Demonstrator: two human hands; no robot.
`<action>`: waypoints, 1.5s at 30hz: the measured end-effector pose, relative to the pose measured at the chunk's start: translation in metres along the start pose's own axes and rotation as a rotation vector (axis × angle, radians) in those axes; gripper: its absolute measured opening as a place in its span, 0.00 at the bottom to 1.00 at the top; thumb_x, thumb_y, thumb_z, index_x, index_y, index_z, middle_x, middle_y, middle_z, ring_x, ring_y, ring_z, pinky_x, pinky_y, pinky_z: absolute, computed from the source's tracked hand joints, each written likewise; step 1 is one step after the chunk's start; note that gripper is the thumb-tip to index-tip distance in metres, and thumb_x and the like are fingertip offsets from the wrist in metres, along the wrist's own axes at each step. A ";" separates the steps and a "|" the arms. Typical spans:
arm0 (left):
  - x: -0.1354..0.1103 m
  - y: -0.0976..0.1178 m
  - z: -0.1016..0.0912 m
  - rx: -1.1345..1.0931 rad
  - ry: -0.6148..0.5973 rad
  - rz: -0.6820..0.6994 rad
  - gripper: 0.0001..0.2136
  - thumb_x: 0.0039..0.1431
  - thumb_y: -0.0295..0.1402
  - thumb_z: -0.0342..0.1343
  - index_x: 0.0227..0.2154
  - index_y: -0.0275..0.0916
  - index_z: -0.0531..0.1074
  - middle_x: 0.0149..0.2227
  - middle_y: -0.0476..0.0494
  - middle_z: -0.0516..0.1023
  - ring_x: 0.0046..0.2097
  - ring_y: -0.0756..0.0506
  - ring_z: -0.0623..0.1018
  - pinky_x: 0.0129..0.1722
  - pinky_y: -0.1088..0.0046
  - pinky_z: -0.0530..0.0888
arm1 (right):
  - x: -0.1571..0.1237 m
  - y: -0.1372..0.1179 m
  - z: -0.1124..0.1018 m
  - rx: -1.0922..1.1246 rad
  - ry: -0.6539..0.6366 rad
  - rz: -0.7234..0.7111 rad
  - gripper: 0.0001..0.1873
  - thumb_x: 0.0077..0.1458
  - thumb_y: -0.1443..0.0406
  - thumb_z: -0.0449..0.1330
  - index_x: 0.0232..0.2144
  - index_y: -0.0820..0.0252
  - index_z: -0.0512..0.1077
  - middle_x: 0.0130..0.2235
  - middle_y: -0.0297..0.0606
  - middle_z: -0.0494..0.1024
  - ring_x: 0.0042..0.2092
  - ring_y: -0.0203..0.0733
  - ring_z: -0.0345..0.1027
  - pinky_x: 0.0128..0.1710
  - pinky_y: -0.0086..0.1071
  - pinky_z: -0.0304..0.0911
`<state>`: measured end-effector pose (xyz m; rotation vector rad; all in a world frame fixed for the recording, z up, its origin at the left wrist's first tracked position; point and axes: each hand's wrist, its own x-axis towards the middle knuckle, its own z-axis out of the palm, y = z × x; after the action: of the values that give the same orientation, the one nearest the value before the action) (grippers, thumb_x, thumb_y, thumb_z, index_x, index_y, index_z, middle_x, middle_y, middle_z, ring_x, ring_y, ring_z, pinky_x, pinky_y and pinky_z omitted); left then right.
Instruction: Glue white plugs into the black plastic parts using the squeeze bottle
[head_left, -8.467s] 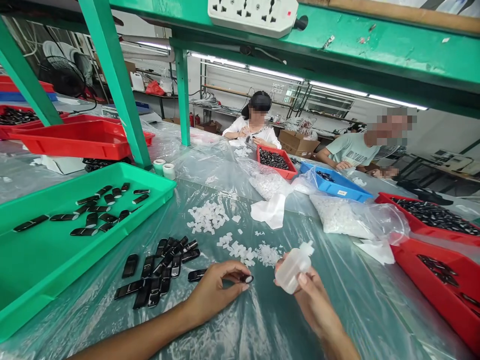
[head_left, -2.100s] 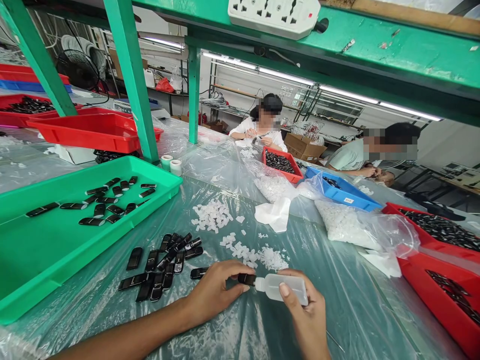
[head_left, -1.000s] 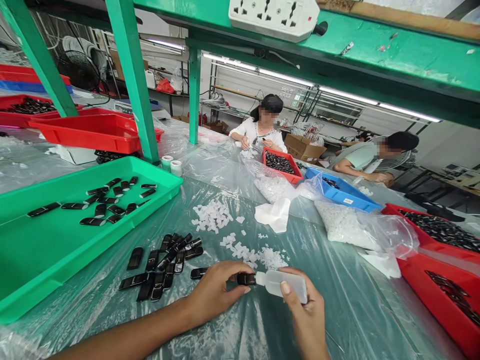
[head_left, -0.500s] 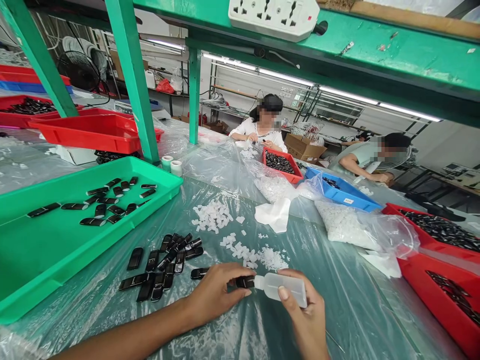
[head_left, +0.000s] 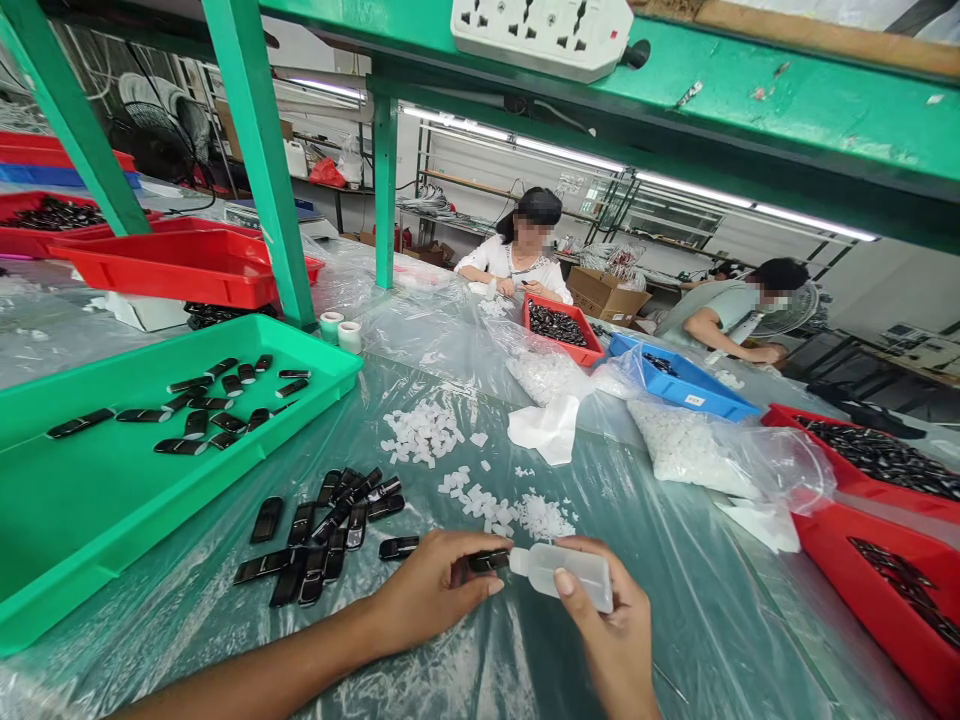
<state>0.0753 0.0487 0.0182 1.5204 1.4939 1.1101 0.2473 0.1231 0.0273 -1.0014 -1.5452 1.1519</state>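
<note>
Left hand [head_left: 427,595] pinching half-hidden black part [head_left: 487,562], right hand [head_left: 611,625] gripping squeeze bottle [head_left: 574,575], nozzle tip obscured

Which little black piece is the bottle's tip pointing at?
The black piece pinched in the left hand, right at the nozzle of the bottle in the right hand. All the others lie loose on the table or in trays.

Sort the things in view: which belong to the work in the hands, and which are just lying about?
In use: left hand pinching a black part; right hand holding a bottle, its nozzle at that part; pile of black parts beside the left hand.
Lying about: green tray, red tray, blue tray, tape rolls, bag of white bits, power strip.
</note>
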 end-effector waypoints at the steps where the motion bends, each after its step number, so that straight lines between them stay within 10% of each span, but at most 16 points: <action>1: 0.000 0.002 -0.001 0.007 0.001 0.003 0.14 0.59 0.35 0.51 0.48 0.43 0.71 0.37 0.46 0.77 0.30 0.48 0.73 0.27 0.79 0.66 | 0.000 0.000 0.000 -0.009 -0.001 0.001 0.16 0.41 0.55 0.64 0.29 0.61 0.73 0.25 0.35 0.73 0.23 0.36 0.62 0.21 0.26 0.58; 26: 0.001 0.000 -0.004 0.050 0.042 0.035 0.11 0.55 0.31 0.56 0.42 0.42 0.73 0.37 0.46 0.74 0.31 0.50 0.71 0.28 0.79 0.67 | 0.002 0.007 -0.006 -0.114 -0.088 -0.158 0.13 0.42 0.59 0.64 0.31 0.61 0.74 0.28 0.38 0.75 0.26 0.39 0.67 0.23 0.28 0.63; 45: 0.002 -0.001 -0.004 -0.069 0.046 -0.012 0.11 0.55 0.30 0.56 0.42 0.43 0.73 0.40 0.46 0.74 0.36 0.47 0.72 0.35 0.77 0.69 | 0.003 0.005 -0.002 0.116 -0.080 0.096 0.17 0.43 0.53 0.63 0.29 0.60 0.73 0.23 0.34 0.71 0.22 0.34 0.59 0.19 0.25 0.54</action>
<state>0.0709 0.0508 0.0186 1.4457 1.4782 1.1845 0.2490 0.1280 0.0232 -0.9699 -1.4877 1.3475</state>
